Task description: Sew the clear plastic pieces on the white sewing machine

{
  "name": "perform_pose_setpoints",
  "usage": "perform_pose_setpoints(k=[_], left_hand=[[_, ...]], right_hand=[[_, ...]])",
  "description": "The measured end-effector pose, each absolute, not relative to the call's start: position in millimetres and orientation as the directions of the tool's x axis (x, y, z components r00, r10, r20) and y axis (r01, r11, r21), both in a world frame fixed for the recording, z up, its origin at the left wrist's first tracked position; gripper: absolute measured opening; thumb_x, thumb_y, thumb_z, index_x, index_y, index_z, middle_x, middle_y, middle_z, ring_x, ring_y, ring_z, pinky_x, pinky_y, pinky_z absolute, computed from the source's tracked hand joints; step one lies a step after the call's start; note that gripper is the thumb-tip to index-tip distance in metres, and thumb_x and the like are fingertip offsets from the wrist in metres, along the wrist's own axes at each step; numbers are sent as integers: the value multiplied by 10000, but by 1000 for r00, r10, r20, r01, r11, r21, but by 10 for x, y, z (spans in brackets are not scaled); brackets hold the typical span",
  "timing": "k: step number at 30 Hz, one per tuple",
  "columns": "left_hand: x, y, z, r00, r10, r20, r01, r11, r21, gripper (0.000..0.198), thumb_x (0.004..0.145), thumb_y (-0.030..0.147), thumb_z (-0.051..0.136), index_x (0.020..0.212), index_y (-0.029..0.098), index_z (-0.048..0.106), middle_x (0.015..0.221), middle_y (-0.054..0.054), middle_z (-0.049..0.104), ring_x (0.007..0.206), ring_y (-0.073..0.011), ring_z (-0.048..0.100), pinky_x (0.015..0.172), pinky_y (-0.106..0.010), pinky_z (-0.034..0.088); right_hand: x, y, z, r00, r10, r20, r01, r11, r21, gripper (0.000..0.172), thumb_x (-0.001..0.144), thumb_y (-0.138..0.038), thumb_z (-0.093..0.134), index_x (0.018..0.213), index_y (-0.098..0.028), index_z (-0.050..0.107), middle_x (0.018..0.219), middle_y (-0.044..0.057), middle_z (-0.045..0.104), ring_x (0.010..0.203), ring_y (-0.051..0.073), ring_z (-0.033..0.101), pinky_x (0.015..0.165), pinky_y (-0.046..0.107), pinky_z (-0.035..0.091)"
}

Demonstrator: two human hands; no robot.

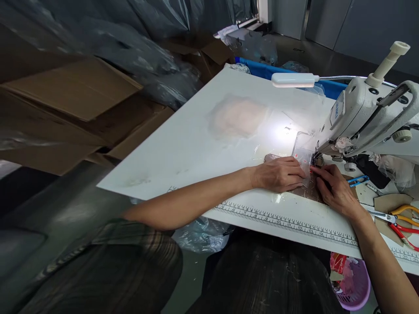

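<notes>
Directly below the needle end of the white sewing machine [355, 107], a translucent piece [303, 155] with small red marks is lying over brownish material [307, 193]. On the machine's left, the left hand [284, 174] is resting palm down, fingers side by side, pressing on the translucent piece. Just in front of the needle, the right hand [337, 189] is pointing its index finger at the piece's edge, thumb standing apart; whether its fingertips are pinching anything cannot be told. Left of the machine head, a white lamp [293, 80] is hanging over the table [196, 144]. In front of the machine, to the right, blue snips [359, 180] and orange-handled scissors [397, 213] are lying.
</notes>
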State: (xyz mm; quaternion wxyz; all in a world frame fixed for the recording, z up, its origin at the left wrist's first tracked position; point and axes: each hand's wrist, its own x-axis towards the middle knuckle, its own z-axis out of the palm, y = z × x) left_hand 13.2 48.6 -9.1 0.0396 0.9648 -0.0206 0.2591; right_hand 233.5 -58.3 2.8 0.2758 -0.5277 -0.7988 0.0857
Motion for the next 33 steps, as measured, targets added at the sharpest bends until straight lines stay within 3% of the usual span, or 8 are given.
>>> perform_pose_setpoints(k=[3,6,12,22,33], left_hand=[[127,484,-71,842,-41,537,-50,-999,3,253,991,206,491,877,194,716,1006,-38,760,918,-140,689,924,-344,529],[119,488,-48,824,-32,565,-8,-999,-45,258,972,204,502,806,187,699,990,-37,760,851,-142,670,847,-336,500],[109,512,-52,837,-19,546,-10,-1000,-21,259,962,198,493,784,199,682,964,-11,761,792,-135,633,758,-310,441],[102,514,-59,856,24,516,7,-999,35,227,960,206,509,845,215,704,1034,-22,757,847,-145,653,796,-335,452],[115,531,-73,813,-44,580,-24,-999,-42,241,966,173,505,827,196,701,946,-21,764,782,-133,650,760,-306,466]], right_hand=[[2316,-594,32,-317,880,353,810,445,-381,375,979,-234,419,1297,-203,615,1024,116,572,906,213,596,810,407,573],[2297,-593,25,-340,876,341,834,449,-321,388,980,-238,415,1312,-206,614,1009,118,562,872,213,581,770,402,571],[2257,-561,-37,-320,883,344,887,407,-218,384,978,-289,424,1275,-197,650,982,134,550,798,219,545,694,404,560],[2287,-637,26,-285,891,353,801,423,-424,405,935,-171,447,1276,-246,652,1020,98,572,901,200,599,823,393,574],[2295,-620,-9,-300,885,355,800,436,-411,386,911,-153,455,1199,-205,707,1027,118,596,905,215,599,805,416,579]])
